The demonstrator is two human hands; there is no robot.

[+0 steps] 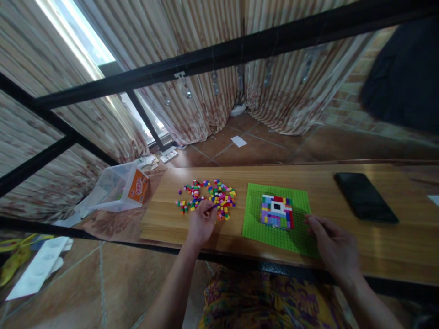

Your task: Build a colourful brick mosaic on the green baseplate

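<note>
Over the near side of a pile of small coloured toy bricks [221,196], my left hand [201,221] has its thumb and forefinger closed. A dark purple bit shows by those fingertips, but I cannot tell whether it is held. A green studded baseplate [254,228] lies on the wooden table. Joined to its middle is a square build of multicoloured bricks [267,217], with a white ring around a black centre. My right hand [338,249] is at the plate's right edge, thumb and forefinger pinched together. Whatever is between those fingers is too small or hidden to make out.
On the right of the wooden table [411,246] lies a black phone [365,196]. A clear plastic box [115,187] with an orange label stands off the table's left end. A black metal bar [212,52] crosses beyond the table, before striped curtains [202,27].
</note>
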